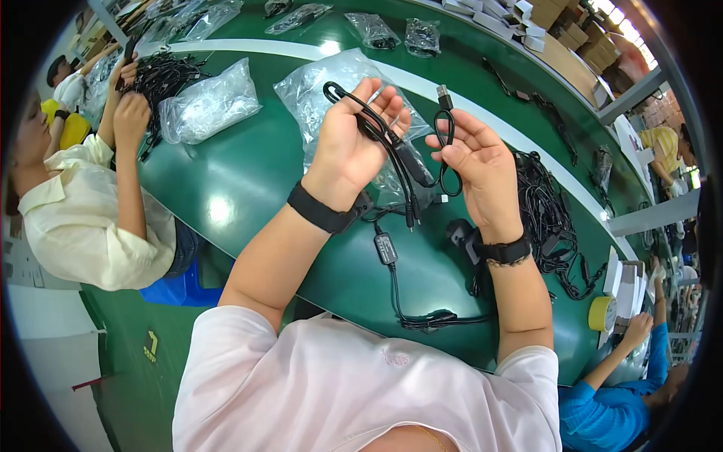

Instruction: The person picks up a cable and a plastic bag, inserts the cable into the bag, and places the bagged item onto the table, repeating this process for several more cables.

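Above the table I hold a black USB cable [413,163] between both hands. My left hand [345,147] is palm up, its thumb and curled fingers around the folded bundle, whose thin ends hang down. My right hand [482,162] pinches a loop of the cable near its USB plug [444,98], which points up. Behind my left hand lies a clear plastic bag [305,94]. Below my hands, another black cable with an inline box [385,247] rests on the green table [339,290]. A tangled heap of black cables [546,218] lies right of my right hand.
At left, a co-worker [98,203] handles a black cable beside a cable pile [162,75] and a filled clear bag [215,105]. Bagged items [373,32] lie across the white strip. Yellow tape [601,313] and white boxes [631,282] stand near a blue-sleeved person [614,414] at right.
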The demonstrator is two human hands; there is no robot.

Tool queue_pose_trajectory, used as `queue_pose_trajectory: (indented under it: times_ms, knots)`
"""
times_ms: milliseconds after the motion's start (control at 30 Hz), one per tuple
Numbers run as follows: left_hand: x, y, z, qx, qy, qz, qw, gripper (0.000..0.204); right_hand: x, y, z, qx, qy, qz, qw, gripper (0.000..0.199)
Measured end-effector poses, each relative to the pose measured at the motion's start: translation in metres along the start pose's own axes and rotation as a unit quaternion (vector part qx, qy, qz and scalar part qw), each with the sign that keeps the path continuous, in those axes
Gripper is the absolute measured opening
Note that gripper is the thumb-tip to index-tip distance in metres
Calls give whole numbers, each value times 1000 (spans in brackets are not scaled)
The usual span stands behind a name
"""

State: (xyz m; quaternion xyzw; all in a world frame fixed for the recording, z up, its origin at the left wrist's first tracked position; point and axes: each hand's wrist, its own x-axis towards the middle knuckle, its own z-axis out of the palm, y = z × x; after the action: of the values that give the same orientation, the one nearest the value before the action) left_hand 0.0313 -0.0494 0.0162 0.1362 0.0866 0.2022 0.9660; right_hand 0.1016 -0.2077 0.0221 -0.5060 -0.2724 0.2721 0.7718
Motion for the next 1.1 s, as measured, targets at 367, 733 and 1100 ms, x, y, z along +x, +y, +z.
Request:
queue_pose_trajectory:
  times_ms: [367,733,1100]
  knots:
    - [0,-2,-2,115,61,37,991,18,-7,9,7,-433,-202,-204,854,44]
    - [-2,5,-11,-120,-28,-41,992,17,-17,27,22,-491,-64,-198,846,45]
    - [-16,21,10,400,-41,216,890,42,-7,-16,9,-106,40,22,993,39]
